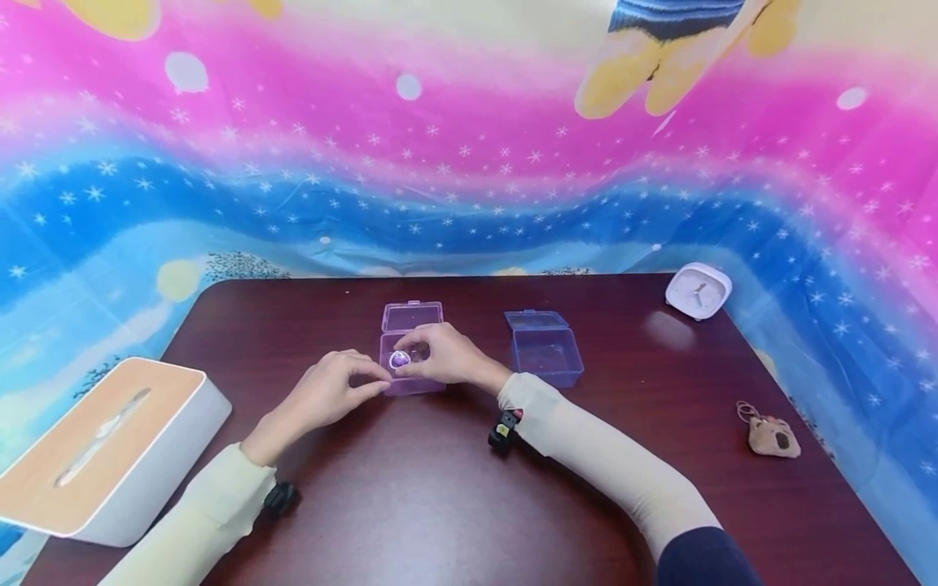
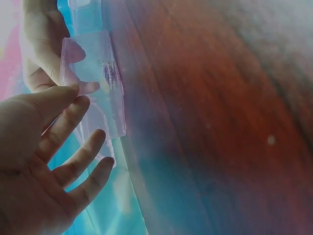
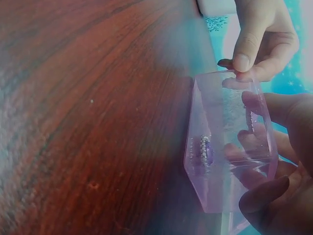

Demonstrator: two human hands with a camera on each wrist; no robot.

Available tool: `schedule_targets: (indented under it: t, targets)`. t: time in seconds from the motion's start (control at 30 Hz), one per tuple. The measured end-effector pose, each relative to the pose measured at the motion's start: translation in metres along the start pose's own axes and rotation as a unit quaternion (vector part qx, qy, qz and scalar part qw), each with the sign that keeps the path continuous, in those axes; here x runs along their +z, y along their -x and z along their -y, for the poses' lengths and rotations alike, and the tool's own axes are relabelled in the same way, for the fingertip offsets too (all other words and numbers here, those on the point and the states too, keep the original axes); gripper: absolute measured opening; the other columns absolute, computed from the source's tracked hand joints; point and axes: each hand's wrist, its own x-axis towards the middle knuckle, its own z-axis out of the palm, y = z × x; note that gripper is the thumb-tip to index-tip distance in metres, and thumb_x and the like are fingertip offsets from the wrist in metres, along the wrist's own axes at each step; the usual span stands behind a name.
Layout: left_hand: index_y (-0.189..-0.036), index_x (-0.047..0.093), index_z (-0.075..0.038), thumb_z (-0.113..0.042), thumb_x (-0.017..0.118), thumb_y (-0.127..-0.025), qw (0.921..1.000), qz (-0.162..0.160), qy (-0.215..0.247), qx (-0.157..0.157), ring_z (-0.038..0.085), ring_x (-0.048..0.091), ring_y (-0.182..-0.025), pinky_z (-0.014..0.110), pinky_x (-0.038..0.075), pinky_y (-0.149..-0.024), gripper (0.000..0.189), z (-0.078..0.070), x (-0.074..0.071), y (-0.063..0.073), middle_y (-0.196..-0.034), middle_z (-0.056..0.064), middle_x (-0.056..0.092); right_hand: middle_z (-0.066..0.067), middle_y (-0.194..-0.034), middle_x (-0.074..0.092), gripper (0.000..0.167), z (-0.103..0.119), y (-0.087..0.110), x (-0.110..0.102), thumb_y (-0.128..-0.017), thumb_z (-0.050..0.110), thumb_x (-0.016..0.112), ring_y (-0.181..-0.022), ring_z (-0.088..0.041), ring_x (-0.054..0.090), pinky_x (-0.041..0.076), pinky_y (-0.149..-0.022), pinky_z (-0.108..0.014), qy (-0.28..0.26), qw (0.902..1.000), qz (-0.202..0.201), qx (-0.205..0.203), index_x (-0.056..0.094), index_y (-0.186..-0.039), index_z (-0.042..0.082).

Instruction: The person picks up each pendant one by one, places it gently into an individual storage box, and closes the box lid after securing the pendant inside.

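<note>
A clear pink plastic box stands on the table with its hinged lid tipped back. My left hand pinches the near left rim between thumb and forefinger; its other fingers are spread in the left wrist view. My right hand reaches over the box from the right. Between its thumb and fingers is a round purple gem ornament with a silvery beaded edge. Through the box wall, the right wrist view shows a purple beaded piece low inside; whether it is a second ornament, I cannot tell.
Right of the pink box stands a clear blue box with its lid up. A tissue box sits at the left, a white clock at the back right, and a small brown pouch near the right edge.
</note>
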Motion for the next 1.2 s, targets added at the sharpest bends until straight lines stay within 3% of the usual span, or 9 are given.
schedule_targets:
  t: [0.7,1.2]
  targets:
    - [-0.098,0.083,-0.024,-0.021,0.080,-0.090,0.9999,0.002,0.012,0.001,0.012,0.066,-0.087,0.038,0.054,-0.081,0.009,0.0012,-0.0001,-0.0004,-0.090,-0.011,0.077,0.003,-0.119,0.076,0.038,0.0021,-0.0036,0.0053,-0.086,0.039,0.083,-0.093,-0.008,0.065,0.053,-0.079,-0.021,0.038,0.9991,0.002,0.019,0.077,-0.119,0.020]
    - [-0.098,0.083,-0.027,-0.026,0.081,-0.089,0.9994,-0.012,-0.026,-0.020,0.017,0.068,-0.089,0.042,0.056,-0.073,0.009,-0.0020,-0.0003,0.0015,-0.094,-0.006,0.078,0.000,-0.110,0.074,0.042,-0.0027,-0.0022,0.0042,-0.087,0.039,0.083,-0.089,-0.011,0.064,0.052,-0.075,-0.020,0.036,0.9994,-0.003,-0.003,0.076,-0.121,0.016]
